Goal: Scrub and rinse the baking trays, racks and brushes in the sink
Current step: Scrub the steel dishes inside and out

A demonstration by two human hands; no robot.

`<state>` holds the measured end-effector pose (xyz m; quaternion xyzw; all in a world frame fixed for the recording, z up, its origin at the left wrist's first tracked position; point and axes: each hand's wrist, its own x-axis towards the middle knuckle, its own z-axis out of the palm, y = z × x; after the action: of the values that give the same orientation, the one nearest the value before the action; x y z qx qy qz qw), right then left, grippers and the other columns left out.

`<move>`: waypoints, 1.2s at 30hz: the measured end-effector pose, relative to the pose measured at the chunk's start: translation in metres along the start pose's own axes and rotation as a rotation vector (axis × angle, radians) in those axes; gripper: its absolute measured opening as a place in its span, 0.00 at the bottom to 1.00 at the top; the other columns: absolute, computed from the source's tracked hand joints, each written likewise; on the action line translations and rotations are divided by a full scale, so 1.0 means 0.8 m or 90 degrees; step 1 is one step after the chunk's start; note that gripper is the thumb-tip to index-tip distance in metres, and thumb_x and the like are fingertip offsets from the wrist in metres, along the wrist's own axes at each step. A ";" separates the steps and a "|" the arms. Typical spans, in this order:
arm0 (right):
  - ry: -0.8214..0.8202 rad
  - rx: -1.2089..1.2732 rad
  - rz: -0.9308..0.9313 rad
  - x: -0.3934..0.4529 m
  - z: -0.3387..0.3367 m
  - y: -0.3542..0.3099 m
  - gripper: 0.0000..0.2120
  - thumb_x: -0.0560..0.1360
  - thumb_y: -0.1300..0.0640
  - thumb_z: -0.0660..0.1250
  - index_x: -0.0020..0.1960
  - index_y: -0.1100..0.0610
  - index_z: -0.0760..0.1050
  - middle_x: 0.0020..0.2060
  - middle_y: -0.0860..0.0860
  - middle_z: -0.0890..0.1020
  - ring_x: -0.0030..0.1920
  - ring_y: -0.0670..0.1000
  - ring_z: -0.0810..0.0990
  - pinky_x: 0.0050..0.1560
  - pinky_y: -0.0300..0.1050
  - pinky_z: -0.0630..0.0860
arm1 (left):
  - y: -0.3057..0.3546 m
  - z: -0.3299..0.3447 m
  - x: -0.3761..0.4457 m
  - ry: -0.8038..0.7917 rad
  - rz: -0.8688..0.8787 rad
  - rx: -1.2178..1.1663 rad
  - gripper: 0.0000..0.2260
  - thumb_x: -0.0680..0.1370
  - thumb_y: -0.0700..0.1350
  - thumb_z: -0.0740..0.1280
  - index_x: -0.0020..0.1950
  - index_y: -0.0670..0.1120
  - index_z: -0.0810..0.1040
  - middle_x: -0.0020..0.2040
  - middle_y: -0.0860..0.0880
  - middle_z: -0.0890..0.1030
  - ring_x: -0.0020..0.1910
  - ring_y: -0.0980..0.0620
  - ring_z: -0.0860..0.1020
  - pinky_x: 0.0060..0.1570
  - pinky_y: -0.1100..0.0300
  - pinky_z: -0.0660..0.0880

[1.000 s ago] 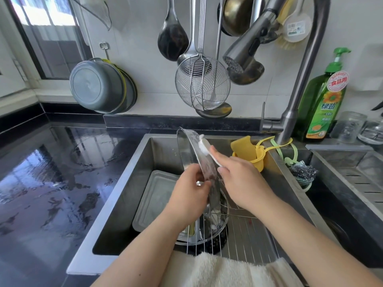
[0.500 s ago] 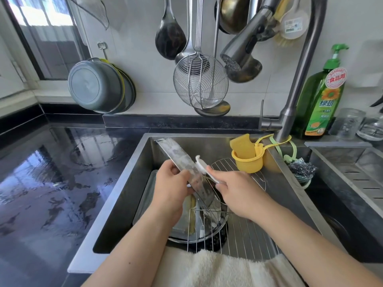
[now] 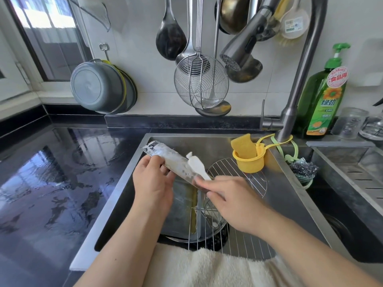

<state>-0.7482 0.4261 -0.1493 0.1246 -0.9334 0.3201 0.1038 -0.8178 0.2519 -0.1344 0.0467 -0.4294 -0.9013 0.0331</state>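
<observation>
Over the sink [image 3: 132, 179], the left hand [image 3: 154, 183] grips a soapy metal tray [image 3: 172, 160] by its lower edge, holding it tilted so its far end rises up and away to the left of that hand. The right hand [image 3: 232, 201] pinches a white brush [image 3: 196, 165], whose head lies against the tray's sudsy face just beyond the fingertips. Below both hands another tray [image 3: 182, 206] and a wire rack [image 3: 246, 243] lie in the basin; a round rack [image 3: 244, 172] leans beyond the right hand.
</observation>
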 end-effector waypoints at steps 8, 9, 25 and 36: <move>-0.041 0.091 0.075 -0.004 -0.046 -0.005 0.24 0.87 0.54 0.53 0.74 0.28 0.56 0.44 0.49 0.81 0.33 0.42 0.74 0.37 0.45 0.74 | 0.009 0.005 -0.006 0.000 0.045 -0.003 0.11 0.82 0.30 0.58 0.48 0.40 0.77 0.35 0.48 0.80 0.33 0.54 0.78 0.38 0.60 0.81; -0.024 0.088 0.102 -0.002 -0.052 0.000 0.25 0.87 0.51 0.53 0.75 0.28 0.51 0.47 0.47 0.81 0.39 0.41 0.76 0.39 0.44 0.71 | 0.011 0.006 -0.007 -0.005 0.057 0.004 0.10 0.82 0.30 0.58 0.50 0.39 0.77 0.35 0.48 0.80 0.33 0.54 0.77 0.37 0.61 0.80; -0.067 -0.145 0.158 0.004 -0.062 0.050 0.17 0.85 0.52 0.55 0.69 0.35 0.71 0.33 0.47 0.77 0.28 0.48 0.71 0.29 0.42 0.62 | -0.014 -0.006 -0.012 0.064 -0.138 0.138 0.15 0.87 0.38 0.57 0.55 0.36 0.83 0.50 0.37 0.87 0.49 0.42 0.85 0.62 0.42 0.79; -0.123 0.119 0.139 0.010 -0.023 0.018 0.10 0.84 0.52 0.62 0.46 0.49 0.79 0.33 0.50 0.79 0.25 0.48 0.72 0.27 0.42 0.68 | -0.016 -0.001 -0.013 -0.005 -0.102 0.239 0.15 0.86 0.41 0.59 0.54 0.35 0.82 0.49 0.34 0.84 0.48 0.38 0.82 0.56 0.45 0.77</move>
<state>-0.7576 0.4471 -0.1409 0.0621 -0.9132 0.4014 -0.0339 -0.8076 0.2602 -0.1440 0.0827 -0.5848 -0.8054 -0.0493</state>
